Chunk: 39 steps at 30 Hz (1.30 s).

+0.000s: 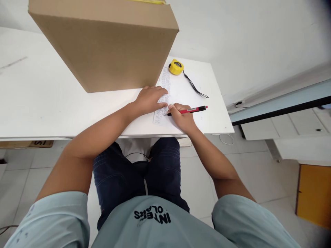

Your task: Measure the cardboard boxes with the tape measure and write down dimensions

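Observation:
A red and black pen (pixel 190 110) is gripped in my right hand (pixel 182 117), its tip down on a sheet of paper (pixel 181 86) on the white table. Dense handwriting covers the paper's left strip; its right part looks mostly blank. My left hand (pixel 151 100) lies with fingers spread over the written strip, beside the lower corner of a large brown cardboard box (pixel 108 55). Beyond both hands, a yellow tape measure (pixel 176 67) with a black wrist strap (pixel 193 85) rests at the paper's far end.
The white table (pixel 38 103) ends at a right edge just past the paper. A pale wall (pixel 245 41) rises behind it. White drawers (pixel 294 122) and an orange-brown panel (pixel 314 194) stand at the right. A cable (pixel 227 139) hangs below the table's right corner.

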Tool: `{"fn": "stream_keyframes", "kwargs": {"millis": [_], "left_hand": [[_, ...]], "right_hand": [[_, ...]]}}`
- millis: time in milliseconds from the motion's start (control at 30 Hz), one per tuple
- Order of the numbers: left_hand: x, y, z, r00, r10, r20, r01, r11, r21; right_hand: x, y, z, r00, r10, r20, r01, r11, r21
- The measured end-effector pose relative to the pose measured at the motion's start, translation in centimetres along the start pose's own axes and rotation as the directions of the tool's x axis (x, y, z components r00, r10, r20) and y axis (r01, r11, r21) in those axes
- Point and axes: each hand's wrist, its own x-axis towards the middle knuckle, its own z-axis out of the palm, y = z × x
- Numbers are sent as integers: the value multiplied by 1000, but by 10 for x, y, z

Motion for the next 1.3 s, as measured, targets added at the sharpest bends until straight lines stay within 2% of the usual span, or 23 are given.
{"fn": "stream_keyframes", "kwargs": {"millis": [367, 467, 600, 700, 867, 967, 1067, 1167, 1233, 1300], "left_hand": [[-1, 1, 1, 1000, -2, 0, 2, 1000, -6], [-1, 2, 0, 1000, -12, 3, 12, 1000, -10], [-2, 3, -2, 1000, -5, 18, 5, 1000, -11], [-2, 2, 0, 1000, 6, 15, -6, 1000, -5], [-5, -6, -2, 996, 78, -34, -76, 995, 72], [-10, -12, -12, 983, 152, -101, -139, 982, 125], [-21, -12, -27, 932, 197, -303, -146, 972, 185], [-41, -2, -42, 818, 237, -524, -93, 954, 285], [-57, 7, -56, 742, 274, -612, -45, 931, 362], [-69, 13, -79, 695, 246, -676, 64, 915, 399]], "right_hand": [[-2, 3, -1, 998, -11, -66, 10, 1000, -13], [-1, 4, 0, 998, -17, -53, 16, 1000, -13], [-1, 4, 1, 996, 1, -93, -1, 1000, -1], [0, 6, 2, 997, 13, -81, -12, 1000, 14], [-1, 6, 4, 996, -2, -90, 3, 1000, 7], [-1, 3, 8, 992, 59, -112, -57, 998, 21], [3, -1, 13, 974, 89, -207, -73, 994, 86], [6, -6, 14, 950, 123, -286, -74, 982, 176], [7, -8, 13, 951, 128, -281, -67, 974, 216], [6, -9, 12, 958, 102, -267, -50, 980, 195]]}}
